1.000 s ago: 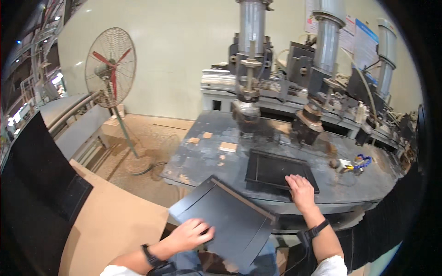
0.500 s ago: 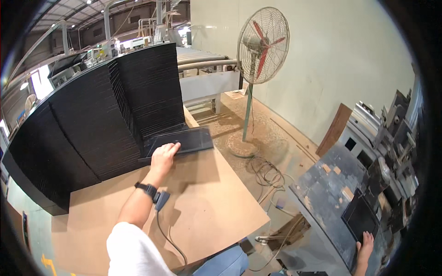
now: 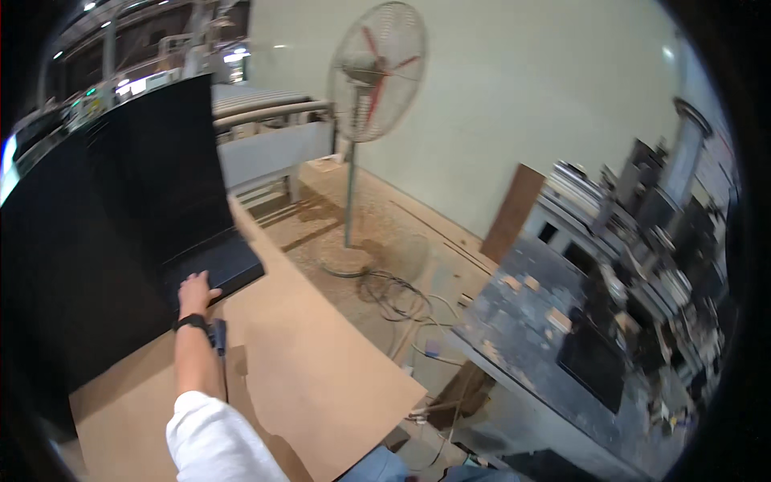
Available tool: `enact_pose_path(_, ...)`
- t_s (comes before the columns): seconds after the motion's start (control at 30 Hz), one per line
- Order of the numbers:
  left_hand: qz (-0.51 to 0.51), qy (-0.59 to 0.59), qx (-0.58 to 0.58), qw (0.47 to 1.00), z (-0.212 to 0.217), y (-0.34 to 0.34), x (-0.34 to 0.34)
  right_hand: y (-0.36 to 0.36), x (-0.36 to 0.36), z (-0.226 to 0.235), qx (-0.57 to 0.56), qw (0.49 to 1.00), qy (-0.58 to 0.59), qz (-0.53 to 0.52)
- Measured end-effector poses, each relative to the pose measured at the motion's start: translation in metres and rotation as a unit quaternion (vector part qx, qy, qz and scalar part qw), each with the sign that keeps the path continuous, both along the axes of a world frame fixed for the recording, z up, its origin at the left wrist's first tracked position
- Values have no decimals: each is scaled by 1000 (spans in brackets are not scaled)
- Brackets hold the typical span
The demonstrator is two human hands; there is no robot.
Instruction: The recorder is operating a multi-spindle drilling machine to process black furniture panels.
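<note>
My left hand (image 3: 195, 291) reaches out to the left and lies on the near edge of a flat dark panel (image 3: 221, 261). The panel rests on a brown board tabletop (image 3: 321, 361), tucked against a tall stack of black panels (image 3: 96, 233). A black watch sits on that wrist, and the sleeve is white. My right hand is out of the picture. Another dark panel (image 3: 593, 363) lies on the grey machine table (image 3: 522, 321) at the right.
A pedestal fan (image 3: 377, 72) stands on the dusty floor behind the board. Loose cables (image 3: 401, 301) trail between the fan's base and the machine table. Drill-press columns and machine heads (image 3: 666, 209) line the far right. A conveyor frame (image 3: 273, 128) runs behind the stack.
My head has turned left, away from the machine table. My left hand carried the dark panel over to the black stack and now rests on it. My right hand has left the view.
</note>
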State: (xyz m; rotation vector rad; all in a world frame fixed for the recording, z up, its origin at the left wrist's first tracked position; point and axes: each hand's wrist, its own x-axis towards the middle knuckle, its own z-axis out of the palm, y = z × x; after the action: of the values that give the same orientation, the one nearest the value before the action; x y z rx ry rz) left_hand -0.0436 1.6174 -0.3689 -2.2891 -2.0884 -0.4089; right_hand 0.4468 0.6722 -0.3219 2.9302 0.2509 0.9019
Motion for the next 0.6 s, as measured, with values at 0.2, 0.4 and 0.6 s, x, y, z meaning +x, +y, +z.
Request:
enact_pose_path(0.2, -106, -9, 194, 975, -14, -16, 79, -36, -131, -34, 44, 918, 333, -213)
enact_pose_path(0.4, -623, -228, 69, 745, 96, -289, 375, -94, -131, -142, 81, 971, 70, -215)
enact_pose_path(0.6, -756, -67, 24, 651, 64, -477, 562, -55, -130, -45, 191, 979, -10, -75)
